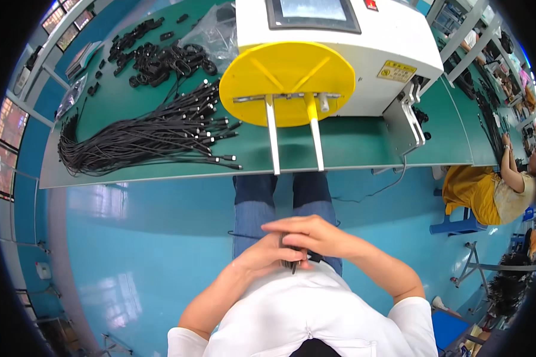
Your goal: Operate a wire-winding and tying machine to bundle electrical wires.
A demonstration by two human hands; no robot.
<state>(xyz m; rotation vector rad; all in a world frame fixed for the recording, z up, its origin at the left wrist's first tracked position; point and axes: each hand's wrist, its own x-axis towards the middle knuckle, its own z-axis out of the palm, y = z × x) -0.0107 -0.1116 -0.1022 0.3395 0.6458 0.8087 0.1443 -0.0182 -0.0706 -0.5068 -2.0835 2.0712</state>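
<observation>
Close to my body, above my lap, my left hand (264, 254) is closed round a small coiled bundle of black cable (290, 256). From the other side, my right hand (315, 233) lies over the same bundle with its fingers curled on it. Most of the coil is hidden between the fingers. A dark cable end sticks out left of my left hand. Beyond my hands, at the table edge, stands a yellow disc (287, 65) with two metal prongs (272, 137) pointing toward me; nothing is wound on them.
The disc is mounted on a white machine (363, 89) with a screen. A fan of black cables (137, 140) with light connectors lies on the green table (351, 143). Coiled cables (161, 59) are heaped behind, beside a clear plastic bag (217, 38). At right, a person sits on a blue stool (455, 223).
</observation>
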